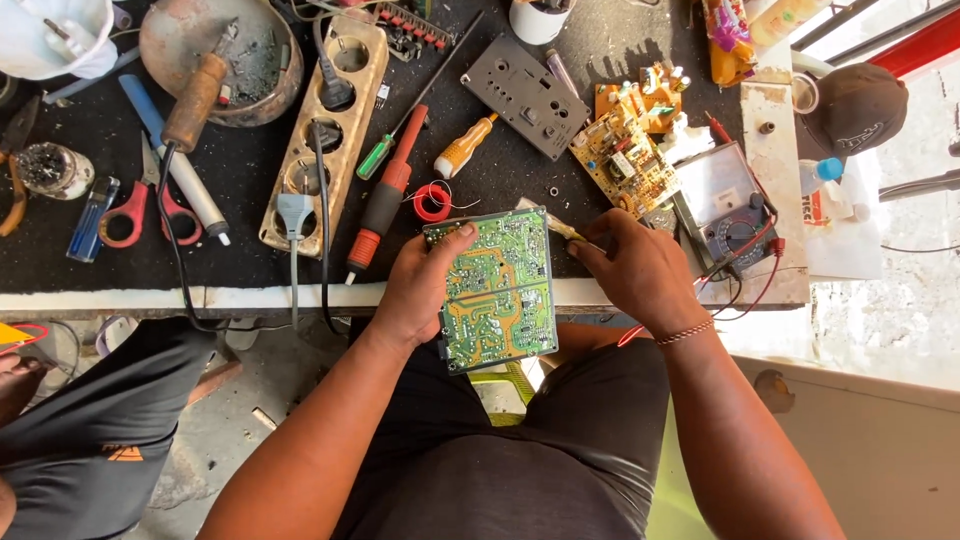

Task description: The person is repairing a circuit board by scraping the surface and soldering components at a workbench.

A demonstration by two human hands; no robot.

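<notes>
We hold a green circuit board [494, 290] in our left hand [420, 285], solder side up, its long axis running away from us: the near short end hangs over our lap, the far short end reaches past the white front edge of the workbench [250, 297]. Our left fingers are pressed together under the board's left long edge, with the thumb clamped across its far left corner. Our right hand [635, 270] sits just beyond the board's right long edge, fingers curled and pinching a small yellowish tool [562, 230] whose tip points at the board's far right corner; whether it touches we cannot tell.

Past our left fingertips lie a red wire coil [432, 202], a red-handled soldering iron [385, 200] and a wooden socket strip [325, 130]. Beyond our right knuckles sit a tan circuit board [620, 160] and a multimeter [728, 215], its red lead looping by our wrist. Open room lies only below the board, over our lap.
</notes>
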